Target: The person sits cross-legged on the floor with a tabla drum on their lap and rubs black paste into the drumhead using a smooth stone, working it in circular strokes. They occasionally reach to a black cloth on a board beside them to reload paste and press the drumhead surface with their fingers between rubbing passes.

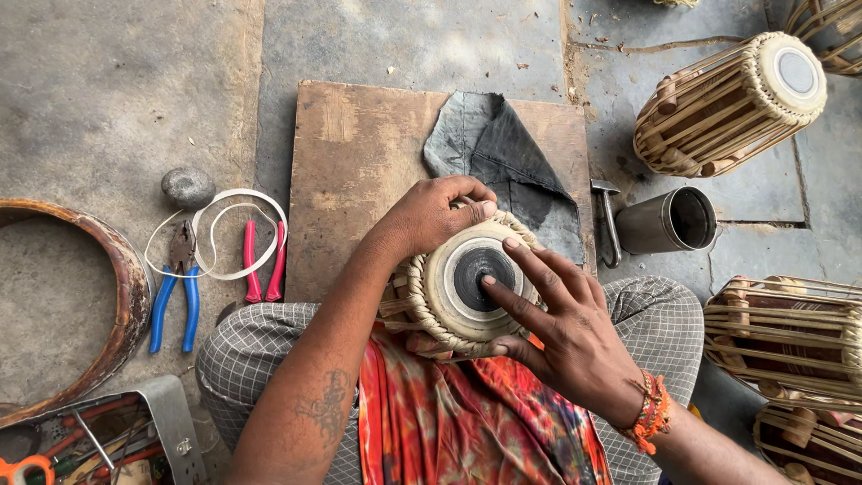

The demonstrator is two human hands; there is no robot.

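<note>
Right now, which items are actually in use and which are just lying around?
In use:
- small drum, held in the lap
- left hand, gripping its braided rim
- right hand, fingers on the black centre patch

Lying about:
- wooden board and dark cloth
- blue pliers, red pliers
- stone
- steel cup
- other drums

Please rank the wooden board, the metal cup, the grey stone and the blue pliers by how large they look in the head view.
1. Wooden board
2. Metal cup and blue pliers: look alike overall, so unranked
3. Grey stone
</note>
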